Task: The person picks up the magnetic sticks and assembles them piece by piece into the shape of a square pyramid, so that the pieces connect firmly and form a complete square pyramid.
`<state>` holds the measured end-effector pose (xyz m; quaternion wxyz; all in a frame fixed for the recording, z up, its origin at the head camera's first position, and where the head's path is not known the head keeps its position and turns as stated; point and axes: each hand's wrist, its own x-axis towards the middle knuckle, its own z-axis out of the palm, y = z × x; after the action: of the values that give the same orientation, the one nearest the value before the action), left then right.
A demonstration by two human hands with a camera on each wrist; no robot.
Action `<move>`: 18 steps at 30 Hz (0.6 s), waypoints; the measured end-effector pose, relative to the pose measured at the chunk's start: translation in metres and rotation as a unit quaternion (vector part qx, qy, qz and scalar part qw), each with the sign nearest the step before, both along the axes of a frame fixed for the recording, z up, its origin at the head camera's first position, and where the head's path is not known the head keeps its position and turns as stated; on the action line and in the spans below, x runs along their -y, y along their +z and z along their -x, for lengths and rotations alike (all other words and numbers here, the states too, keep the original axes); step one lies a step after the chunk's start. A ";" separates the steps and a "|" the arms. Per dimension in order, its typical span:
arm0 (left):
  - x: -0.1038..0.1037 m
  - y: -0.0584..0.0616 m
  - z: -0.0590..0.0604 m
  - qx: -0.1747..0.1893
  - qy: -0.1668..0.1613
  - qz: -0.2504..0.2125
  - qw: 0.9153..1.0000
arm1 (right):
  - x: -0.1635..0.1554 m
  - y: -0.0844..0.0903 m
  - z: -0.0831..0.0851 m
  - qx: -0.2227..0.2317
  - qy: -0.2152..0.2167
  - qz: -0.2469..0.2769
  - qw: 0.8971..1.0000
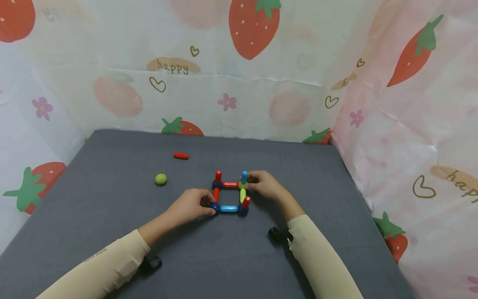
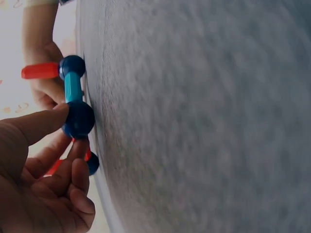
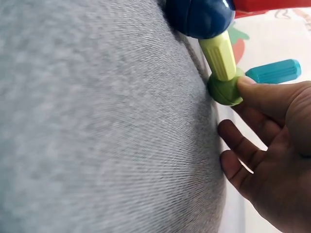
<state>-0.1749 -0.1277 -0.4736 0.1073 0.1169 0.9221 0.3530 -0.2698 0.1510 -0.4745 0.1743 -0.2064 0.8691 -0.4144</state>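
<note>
Left hand (image 1: 192,204) is pinching the navy corner ball (image 1: 215,208) of a square rod frame (image 1: 229,209), and the right hand (image 1: 264,185) is pinching the green corner ball (image 1: 242,185) diagonally opposite, apparently steadying the frame from two corners. The frame is sitting on the grey bench (image 1: 209,257), with a loose red rod (image 1: 181,156) and a lime ball (image 1: 161,179) lying apart on the left, while strawberry-printed sheeting (image 1: 246,85) is hanging behind and at both sides.

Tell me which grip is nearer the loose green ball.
Left. In the head view, the left grip is right of and below the green ball; the right grip is farther right, across the square frame.
</note>
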 end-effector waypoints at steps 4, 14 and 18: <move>-0.004 0.001 -0.004 0.001 0.013 -0.003 1.000 | 0.002 0.000 0.002 0.003 0.001 -0.006 1.000; -0.007 0.001 -0.005 0.015 0.015 -0.003 1.000 | 0.002 -0.001 0.006 0.007 0.016 -0.001 1.000; -0.004 0.003 -0.002 0.018 -0.007 0.000 1.000 | 0.002 -0.001 0.008 0.006 0.019 -0.002 1.000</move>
<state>-0.1726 -0.1239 -0.4704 0.1262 0.1167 0.9193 0.3539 -0.2773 0.1493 -0.4759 0.1882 -0.2199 0.8648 -0.4103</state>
